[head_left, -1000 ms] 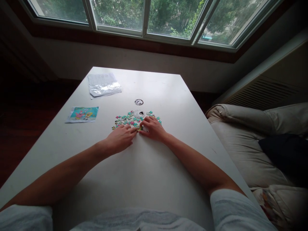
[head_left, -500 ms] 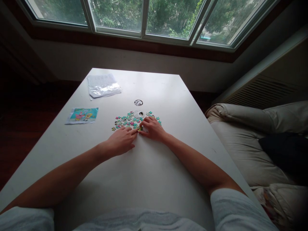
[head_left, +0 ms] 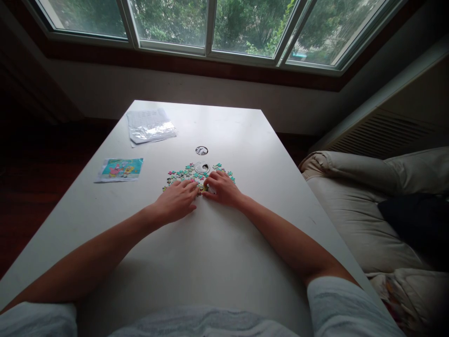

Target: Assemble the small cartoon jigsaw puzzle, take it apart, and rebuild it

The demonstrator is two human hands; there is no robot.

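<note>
Many small jigsaw puzzle pieces [head_left: 181,175], mostly teal with some pink and yellow, lie spread on the white table [head_left: 210,262]. My left hand [head_left: 177,198] rests palm down over the near left edge of the pieces, fingers stretched forward and covering part of them. Across from it, my right hand [head_left: 223,188] has its fingers curled toward the thumb around a few yellowish puzzle pieces [head_left: 202,188]. The exact hold there is partly hidden by the fingers. A clear round disc-like object [head_left: 202,167] sits among the pieces just beyond both hands.
A picture sheet with cartoon figures [head_left: 121,169] lies at the left. Behind it are papers in a clear plastic sleeve [head_left: 151,126]. A small dark-rimmed round object [head_left: 201,150] lies beyond the pieces. A beige sofa [head_left: 351,210] stands along the right side.
My left hand has shifted slightly forward and left over the pieces, its fingers drawn back a little from the yellow pieces. My right hand stays almost where it was.
</note>
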